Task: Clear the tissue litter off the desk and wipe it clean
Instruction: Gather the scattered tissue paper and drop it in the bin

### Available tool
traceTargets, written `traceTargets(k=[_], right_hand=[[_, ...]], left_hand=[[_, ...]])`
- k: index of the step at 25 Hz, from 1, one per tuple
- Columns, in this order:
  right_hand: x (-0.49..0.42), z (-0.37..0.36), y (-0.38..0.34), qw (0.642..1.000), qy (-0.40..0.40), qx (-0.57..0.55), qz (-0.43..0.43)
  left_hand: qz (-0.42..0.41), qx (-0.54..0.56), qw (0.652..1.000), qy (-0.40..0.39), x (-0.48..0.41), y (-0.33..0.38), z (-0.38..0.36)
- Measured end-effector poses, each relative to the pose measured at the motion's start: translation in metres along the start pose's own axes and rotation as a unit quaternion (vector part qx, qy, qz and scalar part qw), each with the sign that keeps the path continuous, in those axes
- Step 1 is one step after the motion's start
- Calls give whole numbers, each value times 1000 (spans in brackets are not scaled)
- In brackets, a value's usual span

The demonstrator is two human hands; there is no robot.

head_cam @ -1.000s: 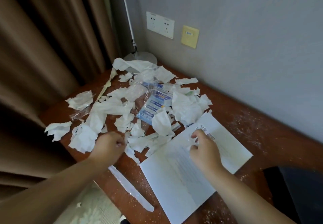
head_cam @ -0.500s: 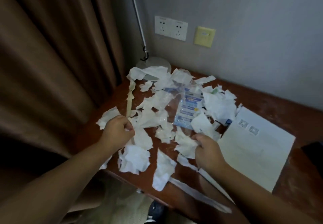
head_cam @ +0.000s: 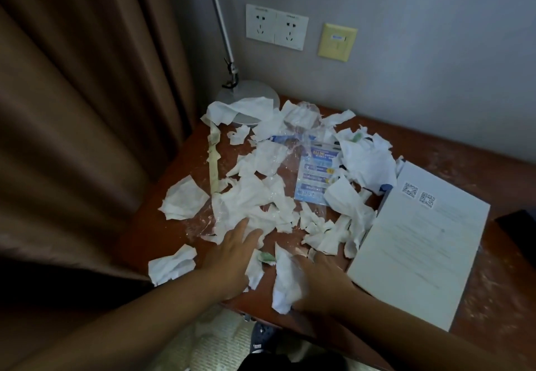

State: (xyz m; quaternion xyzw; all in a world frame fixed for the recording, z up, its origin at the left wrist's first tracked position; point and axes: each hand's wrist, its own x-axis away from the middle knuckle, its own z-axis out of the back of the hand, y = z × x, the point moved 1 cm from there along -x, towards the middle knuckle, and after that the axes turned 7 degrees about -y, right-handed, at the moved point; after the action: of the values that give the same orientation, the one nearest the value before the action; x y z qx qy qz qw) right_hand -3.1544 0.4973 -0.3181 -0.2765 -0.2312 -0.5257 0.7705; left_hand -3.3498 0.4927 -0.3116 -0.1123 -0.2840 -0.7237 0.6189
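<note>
1. left hand (head_cam: 232, 257) lies flat with its fingers spread, the tips touching the near side of the big heap of torn tissue (head_cam: 255, 199) just beyond it.
2. right hand (head_cam: 322, 280) sits close beside it at the front of the bench (head_cam: 435, 150), against a long tissue scrap (head_cam: 285, 280). blur hides its fingers, so i cannot tell whether they pinch the scrap or only press it.
3. more tissue lies farther out from both hands, over a clear plastic packet (head_cam: 314, 176) and up to a lamp base (head_cam: 249, 92). one loose scrap (head_cam: 171, 265) sits left of the left hand.
4. a white paper sheet (head_cam: 420, 249) lies just right of the right hand.
5. this looks like the gathering step. wiping seems not yet begun, as the wood looks dusty.
6. next, both hands likely need to rake the scraps together and close round a bundle, leaving the sheet out.
</note>
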Motion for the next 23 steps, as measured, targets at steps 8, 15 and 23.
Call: traceTargets(k=[8, 15, 23], right_hand=[[-17, 13, 18, 995, 76, -42, 57], [6, 79, 39, 951, 274, -146, 7], [64, 130, 85, 902, 376, -192, -97]], left_hand=[[-9, 54, 997, 54, -34, 7, -8], [-38, 134, 972, 189, -36, 18, 50], [-56, 245, 932, 262, -20, 80, 123]])
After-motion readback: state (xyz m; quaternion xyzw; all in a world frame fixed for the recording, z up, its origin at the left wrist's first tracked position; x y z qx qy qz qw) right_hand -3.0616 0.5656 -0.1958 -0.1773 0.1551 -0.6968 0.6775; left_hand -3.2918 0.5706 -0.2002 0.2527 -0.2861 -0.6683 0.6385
